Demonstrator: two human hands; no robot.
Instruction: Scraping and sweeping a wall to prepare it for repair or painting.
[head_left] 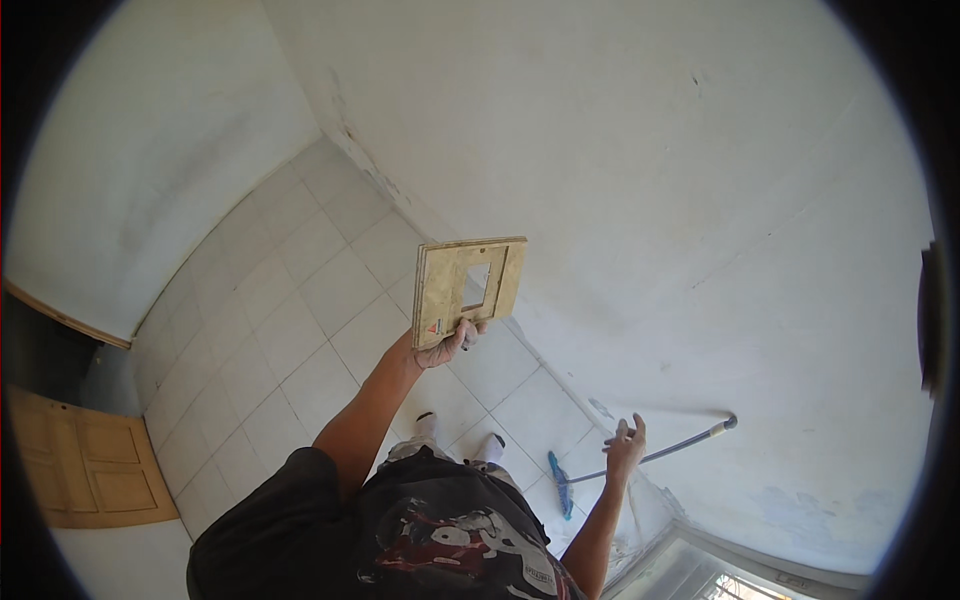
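Observation:
My left hand (448,346) is closed on the lower edge of a flat tan rectangular board (442,285) with a rectangular cut-out. Held up before the wall, the board shows a layered edge and a small red mark near its lower corner. To the right, my right hand (625,448) is raised with fingers apart and partly bent, nothing visible in it. Behind that hand passes the dark handle (680,446) of a broom whose blue head (560,485) is on the floor by the wall. The hand appears apart from the handle.
A whitish wall (640,180) with scuffs and cracks rises ahead and to the right. Pale tiles (310,290) cover the floor under my feet. A wooden panelled door (95,465) is at the left, and a pale-framed window (700,565) at the lower right.

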